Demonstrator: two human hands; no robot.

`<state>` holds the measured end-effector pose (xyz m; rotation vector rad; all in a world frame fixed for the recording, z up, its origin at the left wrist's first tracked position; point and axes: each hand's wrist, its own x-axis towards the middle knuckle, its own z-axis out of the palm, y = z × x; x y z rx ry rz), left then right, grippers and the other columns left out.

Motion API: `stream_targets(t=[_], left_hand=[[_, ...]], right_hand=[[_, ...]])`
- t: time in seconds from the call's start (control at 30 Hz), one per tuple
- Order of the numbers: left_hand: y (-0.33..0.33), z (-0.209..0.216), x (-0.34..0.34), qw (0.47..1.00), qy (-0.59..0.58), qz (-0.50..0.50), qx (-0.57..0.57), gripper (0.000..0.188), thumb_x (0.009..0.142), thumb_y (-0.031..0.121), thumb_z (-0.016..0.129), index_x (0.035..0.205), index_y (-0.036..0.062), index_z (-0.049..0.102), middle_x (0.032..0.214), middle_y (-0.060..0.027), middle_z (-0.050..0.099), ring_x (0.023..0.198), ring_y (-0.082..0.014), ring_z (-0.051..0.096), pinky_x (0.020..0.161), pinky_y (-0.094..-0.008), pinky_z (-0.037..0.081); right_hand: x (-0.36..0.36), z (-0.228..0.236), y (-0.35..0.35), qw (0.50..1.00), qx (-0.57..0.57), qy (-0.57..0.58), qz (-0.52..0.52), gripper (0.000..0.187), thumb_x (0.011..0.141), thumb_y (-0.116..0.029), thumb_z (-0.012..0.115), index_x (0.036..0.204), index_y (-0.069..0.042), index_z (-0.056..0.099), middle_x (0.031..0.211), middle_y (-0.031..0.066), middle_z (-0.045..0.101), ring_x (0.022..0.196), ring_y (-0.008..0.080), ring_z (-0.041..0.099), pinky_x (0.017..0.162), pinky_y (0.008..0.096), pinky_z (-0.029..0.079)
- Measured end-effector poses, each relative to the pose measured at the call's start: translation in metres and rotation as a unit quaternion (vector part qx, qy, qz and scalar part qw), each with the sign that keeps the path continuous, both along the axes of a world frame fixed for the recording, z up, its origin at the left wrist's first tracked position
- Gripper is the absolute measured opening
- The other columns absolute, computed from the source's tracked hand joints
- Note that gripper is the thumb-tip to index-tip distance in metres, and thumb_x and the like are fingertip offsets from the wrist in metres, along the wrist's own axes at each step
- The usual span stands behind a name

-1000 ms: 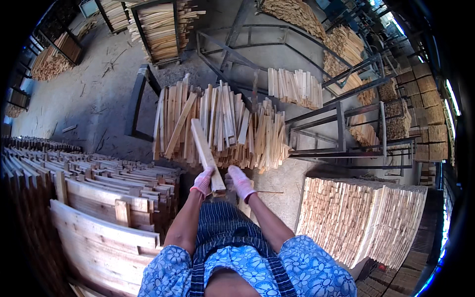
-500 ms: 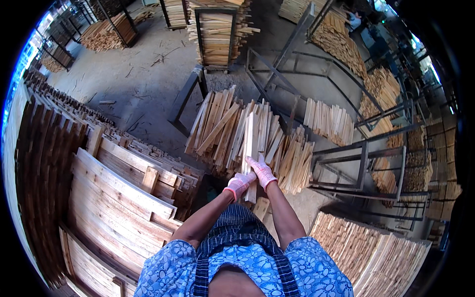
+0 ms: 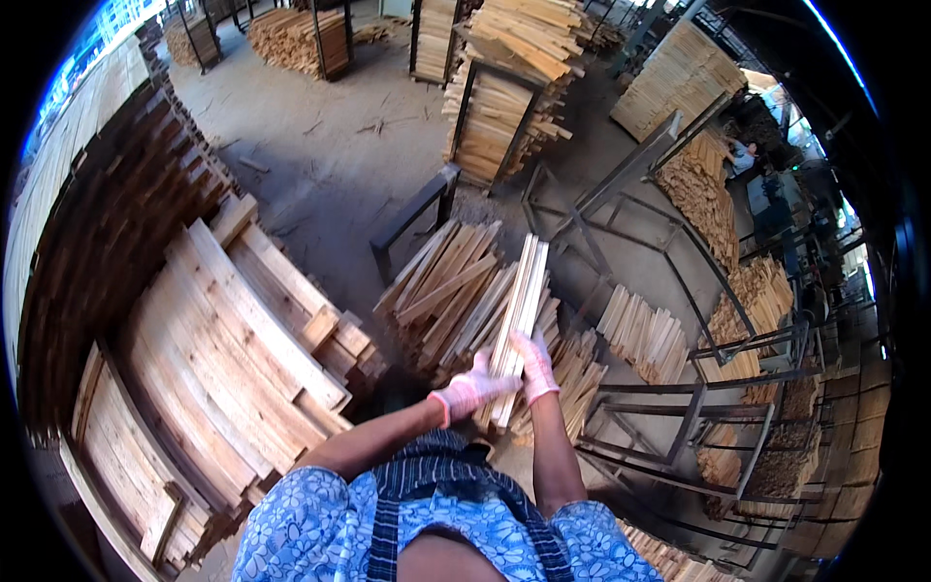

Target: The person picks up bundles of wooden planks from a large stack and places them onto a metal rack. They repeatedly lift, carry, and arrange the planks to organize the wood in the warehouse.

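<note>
We hold a bundle of pale, thin wooden slats [image 3: 519, 310] upright before our chest, both pink-gloved hands clamped on its lower half, left hand [image 3: 472, 389] beside right hand [image 3: 535, 365], above a loose heap of similar slats [image 3: 451, 291] on the concrete floor [image 3: 320, 155].

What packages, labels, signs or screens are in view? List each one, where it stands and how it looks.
None can be made out: only bare pale wooden slats held in the left hand and right hand, loose slat piles, stacked boards and metal racks.
</note>
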<state>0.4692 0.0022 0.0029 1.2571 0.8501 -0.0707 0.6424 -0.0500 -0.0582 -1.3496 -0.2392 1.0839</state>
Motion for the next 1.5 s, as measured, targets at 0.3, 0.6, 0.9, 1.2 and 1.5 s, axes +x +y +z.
stream_targets(t=[0.3, 0.6, 0.9, 1.2, 1.5], left_hand=[[0.004, -0.020, -0.016, 0.992, -0.122, -0.015, -0.038, 0.116, 0.085, 0.053, 0.078, 0.161, 0.0046, 0.004, 0.144, -0.0212, 0.047, 0.136, -0.0286, 0.046, 0.114, -0.0371, 0.037], [0.012, 0.020, -0.033, 0.968, -0.233, 0.082, -0.042, 0.110, 0.087, 0.050, 0.078, 0.161, 0.0032, 0.011, 0.156, -0.0186, 0.036, 0.144, -0.0262, 0.036, 0.119, -0.0355, 0.030], [0.001, 0.043, -0.149, 0.921, -0.117, 0.253, 0.271, 0.093, 0.091, 0.031, 0.075, 0.163, 0.0125, 0.018, 0.144, -0.0168, 0.048, 0.114, -0.0226, 0.056, 0.092, -0.0357, 0.052], [-0.044, 0.079, -0.292, 0.780, 0.105, 0.537, 0.305, 0.088, 0.086, 0.009, 0.075, 0.161, 0.0196, 0.029, 0.137, -0.0161, 0.051, 0.102, -0.0230, 0.061, 0.086, -0.0335, 0.058], [0.015, 0.023, -0.352, 0.652, 0.513, 0.325, 0.454, 0.068, 0.088, 0.034, 0.068, 0.148, 0.0105, 0.045, 0.126, -0.0274, 0.056, 0.114, -0.0430, 0.058, 0.094, -0.0534, 0.049]], right_hand=[[-0.013, 0.007, -0.002, 0.999, -0.014, 0.051, -0.002, 0.056, 0.094, -0.020, 0.069, 0.143, -0.006, 0.045, 0.113, 0.0120, 0.065, 0.094, 0.0260, 0.069, 0.077, 0.0400, 0.061], [-0.017, 0.029, 0.020, 0.997, 0.059, -0.030, 0.035, 0.057, 0.098, -0.023, 0.066, 0.147, -0.009, 0.043, 0.119, 0.0071, 0.063, 0.105, 0.0189, 0.064, 0.089, 0.0337, 0.056], [-0.075, 0.125, 0.090, 0.961, 0.096, -0.052, 0.253, 0.073, 0.093, -0.011, 0.068, 0.155, -0.017, 0.029, 0.103, 0.0049, 0.059, 0.072, 0.0118, 0.062, 0.060, 0.0263, 0.057], [-0.187, 0.137, 0.161, 0.846, 0.149, -0.194, 0.474, 0.097, 0.088, -0.015, 0.074, 0.164, -0.009, 0.014, 0.146, 0.0192, 0.051, 0.119, 0.0283, 0.059, 0.103, 0.0341, 0.046], [-0.281, 0.050, 0.262, 0.632, 0.015, -0.623, 0.460, 0.076, 0.101, -0.056, 0.045, 0.160, -0.014, 0.024, 0.136, 0.0312, 0.052, 0.116, 0.0454, 0.061, 0.097, 0.0531, 0.051]])
